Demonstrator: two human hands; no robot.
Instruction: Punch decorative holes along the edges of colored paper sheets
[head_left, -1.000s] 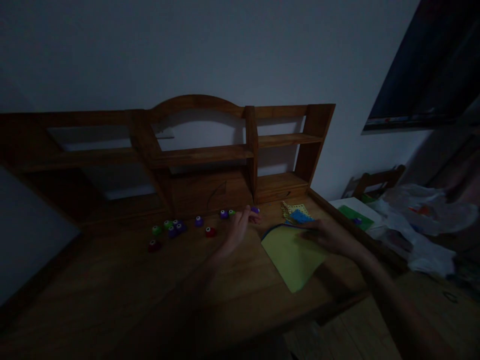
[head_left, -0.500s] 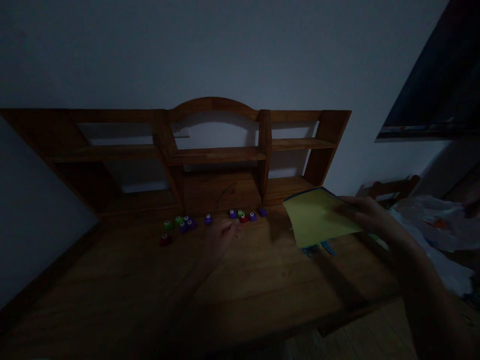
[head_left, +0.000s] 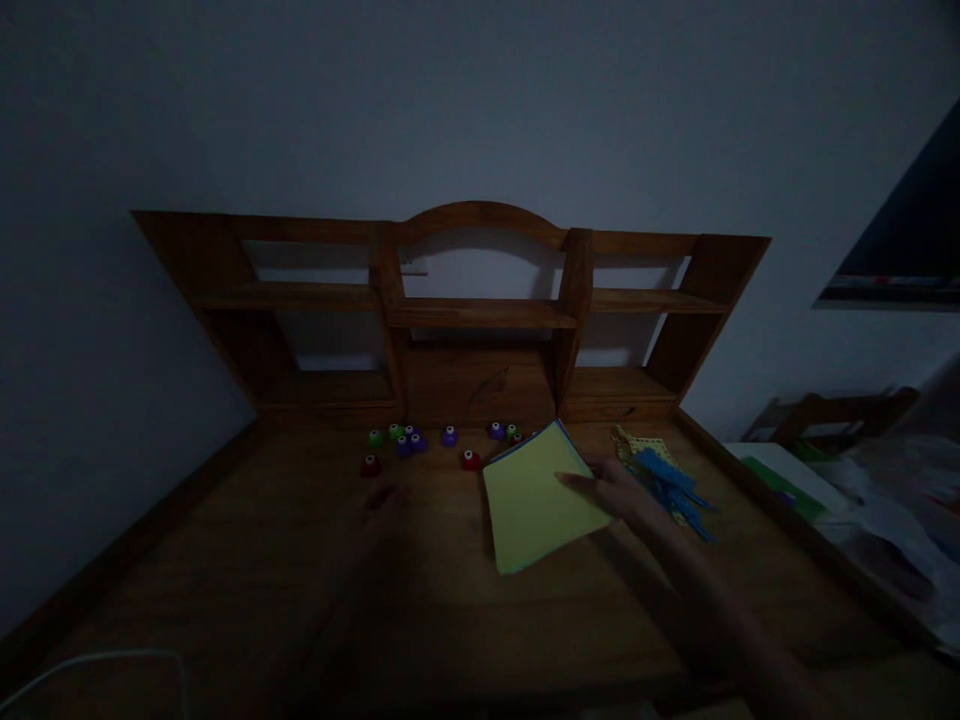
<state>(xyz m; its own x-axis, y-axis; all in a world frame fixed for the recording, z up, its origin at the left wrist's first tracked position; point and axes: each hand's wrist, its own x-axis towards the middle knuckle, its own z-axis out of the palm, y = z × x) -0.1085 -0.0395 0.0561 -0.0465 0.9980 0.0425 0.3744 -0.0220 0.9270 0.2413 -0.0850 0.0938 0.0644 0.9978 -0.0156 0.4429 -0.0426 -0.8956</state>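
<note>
The right hand point(head_left: 616, 490) clamps its fingers on the yellow sheet point(head_left: 534, 508); the left hand point(head_left: 380, 502), finger state indiscernible, is left of it.

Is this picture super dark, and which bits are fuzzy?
Head view: dim all over, with the bottom very dark; head view again: the left hand is murky and blurred, while the yellow sheet in the right hand shows up clearly; same head view: a shadow falls on the table beside the right forearm.
</note>
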